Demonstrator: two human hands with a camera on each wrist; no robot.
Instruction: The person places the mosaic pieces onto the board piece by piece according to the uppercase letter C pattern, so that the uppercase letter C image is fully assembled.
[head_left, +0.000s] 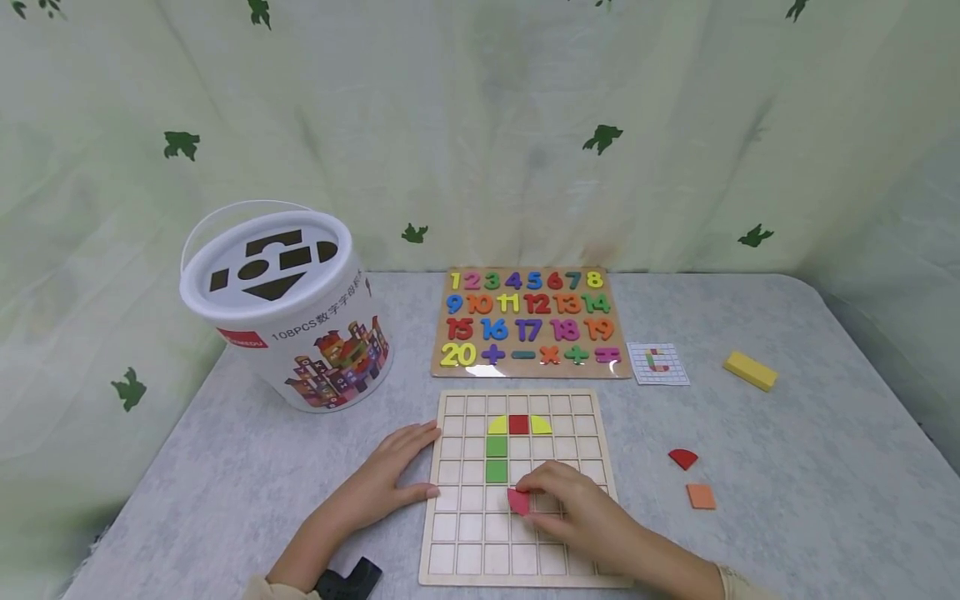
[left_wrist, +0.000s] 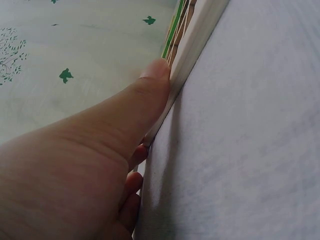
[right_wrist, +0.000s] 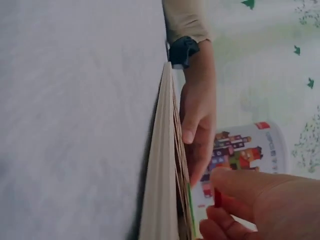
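Observation:
A wooden grid board (head_left: 471,554) lies flat on the table. Near its upper middle, a red square (head_left: 518,425) sits between two yellow quarter-circle pieces, one left (head_left: 498,426) and one right (head_left: 540,425). Two green squares run down below the left yellow piece: an upper green square (head_left: 497,447) and a lower green square (head_left: 497,472). My right hand (head_left: 585,512) pinches a red quarter-circle piece (head_left: 518,502) just below and right of the lower green square. Whether that piece touches the board is unclear. With thumb and fingers extended, my left hand (head_left: 382,475) touches the board's left edge.
To the right lie a red quarter-circle (head_left: 683,458), an orange square (head_left: 701,497) and a yellow block (head_left: 750,371). A pattern card (head_left: 658,364) rests beside a number puzzle (head_left: 528,330) behind the board. At the back left stands a white bucket (head_left: 277,312).

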